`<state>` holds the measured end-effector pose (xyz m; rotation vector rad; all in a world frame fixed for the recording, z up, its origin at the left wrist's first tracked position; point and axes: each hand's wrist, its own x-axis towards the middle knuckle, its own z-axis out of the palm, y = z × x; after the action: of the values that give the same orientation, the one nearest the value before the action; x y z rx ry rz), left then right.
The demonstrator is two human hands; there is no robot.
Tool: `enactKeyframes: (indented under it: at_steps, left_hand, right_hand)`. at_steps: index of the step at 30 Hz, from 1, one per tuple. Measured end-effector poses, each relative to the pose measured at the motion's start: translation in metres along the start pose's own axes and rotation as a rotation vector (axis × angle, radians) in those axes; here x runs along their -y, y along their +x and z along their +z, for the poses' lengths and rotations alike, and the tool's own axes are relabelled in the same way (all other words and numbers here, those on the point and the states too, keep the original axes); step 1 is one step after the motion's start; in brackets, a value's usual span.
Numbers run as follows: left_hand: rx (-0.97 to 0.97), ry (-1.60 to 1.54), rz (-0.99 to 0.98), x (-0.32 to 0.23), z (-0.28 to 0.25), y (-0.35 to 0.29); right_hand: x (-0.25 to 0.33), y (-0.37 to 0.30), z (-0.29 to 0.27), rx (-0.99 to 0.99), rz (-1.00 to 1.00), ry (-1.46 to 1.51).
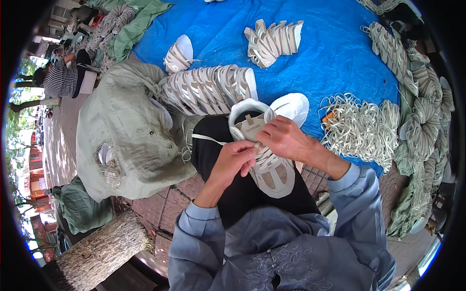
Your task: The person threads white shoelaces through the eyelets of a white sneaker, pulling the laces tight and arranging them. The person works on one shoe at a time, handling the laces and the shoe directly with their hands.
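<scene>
A beige and white shoe upper lies across my lap, toe toward me, with white lacing over its front. My left hand is closed in a pinch on a flat white shoelace, whose loose length trails off to the left. From the other side my right hand bends over the tongue and eyelet edge, fingers closed on the upper. The fingertips of both hands meet over the lacing, so the exact grip there is partly hidden. Behind my right hand a white rounded piece rests on the blue tarp.
A blue tarp spreads ahead, holding nested shoe uppers, a smaller stack and a heap of white laces. At left stands a bulging woven sack, near a tree trunk. Bundled uppers line the right. Another person sits far left.
</scene>
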<state>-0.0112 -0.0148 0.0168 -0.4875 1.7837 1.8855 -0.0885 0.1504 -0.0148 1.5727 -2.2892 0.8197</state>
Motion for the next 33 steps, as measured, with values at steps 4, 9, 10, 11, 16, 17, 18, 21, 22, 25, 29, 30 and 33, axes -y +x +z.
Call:
enactKeyframes:
  at_steps: [4,9,10,11,16,17,18,21,22,25,29,30,33]
  left_hand:
    - [-0.34,1.011,0.636,0.007,0.017,-0.005]
    - [-0.512,1.409,0.92,0.024,0.019,0.002]
    - [-0.538,1.404,0.916,0.024,0.019,0.003]
    - [-0.565,1.399,0.912,0.024,0.02,0.004]
    - [-0.652,1.288,0.918,0.023,0.028,0.009]
    - [-0.671,1.265,0.934,0.024,0.029,0.012]
    - [-0.694,1.243,0.949,0.024,0.03,0.015]
    - [-0.707,1.292,0.922,0.025,0.035,0.018]
    - [-0.714,1.301,0.924,0.024,0.036,0.019]
    - [-0.738,1.306,0.916,0.023,0.039,0.022]
    - [-0.803,1.208,0.876,0.027,0.039,0.027]
    - [-0.823,1.169,0.865,0.029,0.04,0.026]
    - [-0.758,1.156,0.865,0.026,0.044,0.028]
  right_hand:
    - [0.0,-0.002,0.0,0.012,0.171,0.165]
    - [-0.001,-0.012,-0.009,0.059,0.192,0.162]
    - [-0.003,-0.014,-0.01,0.063,0.153,0.12]
    - [-0.007,-0.016,-0.012,0.067,0.114,0.077]
    - [-0.024,-0.021,-0.015,0.005,0.045,-0.018]
    - [-0.028,-0.022,-0.015,-0.029,0.045,-0.048]
    - [-0.031,-0.023,-0.016,-0.066,0.041,-0.077]
    - [-0.032,-0.035,-0.014,-0.127,0.059,-0.071]
    - [-0.032,-0.037,-0.013,-0.154,0.065,-0.078]
    - [-0.037,-0.033,-0.009,-0.217,0.09,-0.099]
    - [-0.037,-0.025,-0.014,-0.284,0.028,-0.111]
    - [-0.034,-0.029,-0.016,-0.28,0.011,-0.117]
    - [-0.044,-0.047,-0.011,-0.259,0.084,-0.092]
